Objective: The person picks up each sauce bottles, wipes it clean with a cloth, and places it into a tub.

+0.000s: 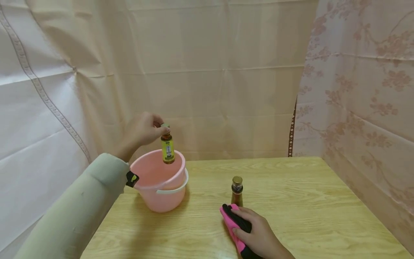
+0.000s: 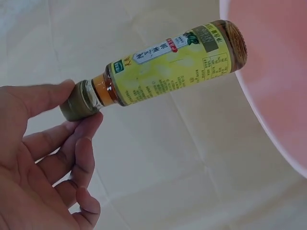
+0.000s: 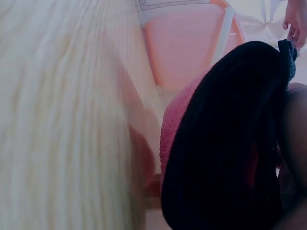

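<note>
My left hand [image 1: 145,128] pinches the greenish cap of a small glass bottle [image 1: 168,149] between thumb and fingers, as the left wrist view also shows. The bottle has a yellow-green printed label and hangs base down over the mouth of a pink bucket [image 1: 161,204]. Down at the front of the table, my right hand [image 1: 260,232] grips a pink and black fabric pad [image 1: 231,226]; its fuzzy pink side shows in the right wrist view. Just beyond the pad stands a second bottle [image 1: 237,190] with a gold cap, its lower part hidden behind the pad.
The bucket's white handle [image 1: 171,190] hangs down on its near side. Everything stands on a wood-grain table [image 1: 291,194]. A beige cloth [image 1: 207,82] hangs behind, and a flowered cloth [image 1: 372,90] hangs along the right side.
</note>
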{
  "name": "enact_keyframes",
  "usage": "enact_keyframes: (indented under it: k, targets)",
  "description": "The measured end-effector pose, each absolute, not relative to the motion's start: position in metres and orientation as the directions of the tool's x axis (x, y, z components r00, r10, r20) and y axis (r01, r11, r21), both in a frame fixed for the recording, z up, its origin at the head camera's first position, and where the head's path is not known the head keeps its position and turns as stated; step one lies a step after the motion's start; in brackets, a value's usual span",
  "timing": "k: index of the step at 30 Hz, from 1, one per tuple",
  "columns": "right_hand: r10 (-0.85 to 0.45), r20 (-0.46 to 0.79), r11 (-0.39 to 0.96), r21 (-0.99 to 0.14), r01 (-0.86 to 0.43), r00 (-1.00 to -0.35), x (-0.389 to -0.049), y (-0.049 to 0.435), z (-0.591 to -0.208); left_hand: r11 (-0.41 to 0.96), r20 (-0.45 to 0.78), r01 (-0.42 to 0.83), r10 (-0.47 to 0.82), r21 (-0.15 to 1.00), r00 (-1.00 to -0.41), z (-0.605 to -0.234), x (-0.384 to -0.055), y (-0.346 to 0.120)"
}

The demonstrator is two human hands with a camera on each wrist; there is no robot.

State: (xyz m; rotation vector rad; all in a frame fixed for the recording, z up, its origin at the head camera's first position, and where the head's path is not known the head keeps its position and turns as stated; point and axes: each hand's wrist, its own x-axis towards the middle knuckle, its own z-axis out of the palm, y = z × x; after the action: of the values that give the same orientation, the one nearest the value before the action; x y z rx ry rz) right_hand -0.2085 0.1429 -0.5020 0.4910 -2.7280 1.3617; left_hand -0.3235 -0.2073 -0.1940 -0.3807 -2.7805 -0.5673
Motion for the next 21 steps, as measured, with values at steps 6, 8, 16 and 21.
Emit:
enact_keyframes:
  k: [6,8,16,21]
  targets:
    - [-0.256,0.179,0.569,-0.767,-0.298,-0.95,-0.21,0.145,-0.503,0.908,0.258,0.255,0.173,0.332,-0.95,-0.191,-0.334,-0.217]
    - [-0.259,0.176,0.563,-0.772,-0.297,-0.95,-0.21,0.144,-0.503,0.925,0.236,0.222,0.152,0.308,-0.96,-0.19,-0.335,-0.221]
    - [-0.269,0.183,0.554,-0.774,-0.307,-0.946,-0.21,0.144,-0.505,0.959,0.123,0.178,0.154,0.222,-0.98,-0.19,-0.346,-0.228]
    - [-0.276,0.176,0.55,-0.777,-0.306,-0.945,-0.209,0.144,-0.504,0.959,0.078,0.19,0.178,0.21,-0.981,-0.193,-0.353,-0.235]
